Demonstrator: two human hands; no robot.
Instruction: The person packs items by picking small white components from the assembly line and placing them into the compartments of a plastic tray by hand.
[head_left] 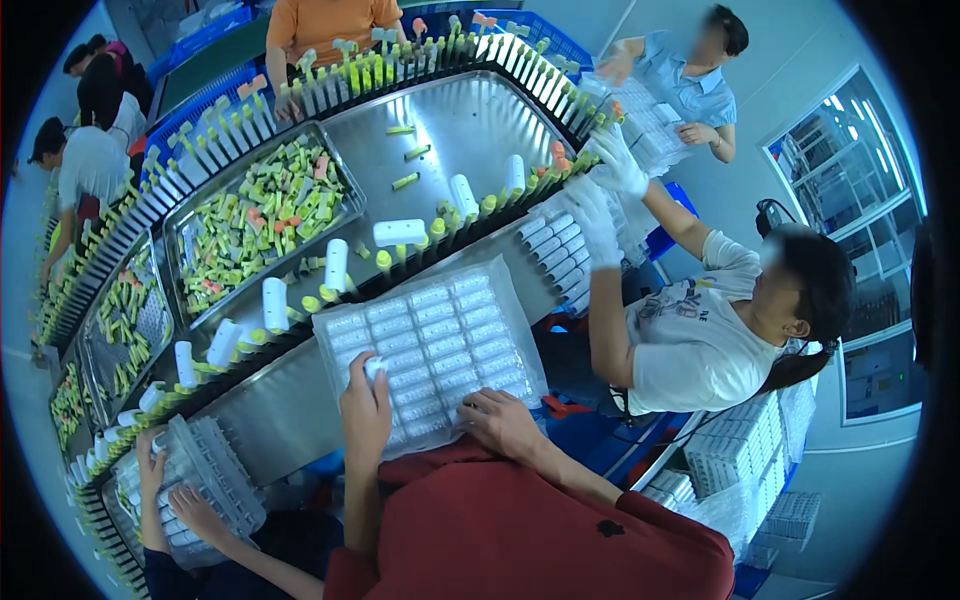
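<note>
In front of me lies a clear plastic tray (405,313) with rows of white oblong casings in its pockets. My left hand (366,405) is closed over the tray's left side, with a small white casing (375,366) between thumb and fingers; much of it is hidden. My right hand (503,424) lies on the tray's near right part, fingers stretched out over the casings and holding nothing. Beyond the tray, a white casing (398,233) sits on the black slotted rail (400,262), among other casings and yellow-green pieces.
A metal tray (345,185) holds a heap of yellow-green and orange pieces (262,222). At left, another person's hands (195,510) work over a second plastic tray (225,470). At right, a person's white-gloved hands (610,190) reach the rail. Stacked trays (735,450) stand behind.
</note>
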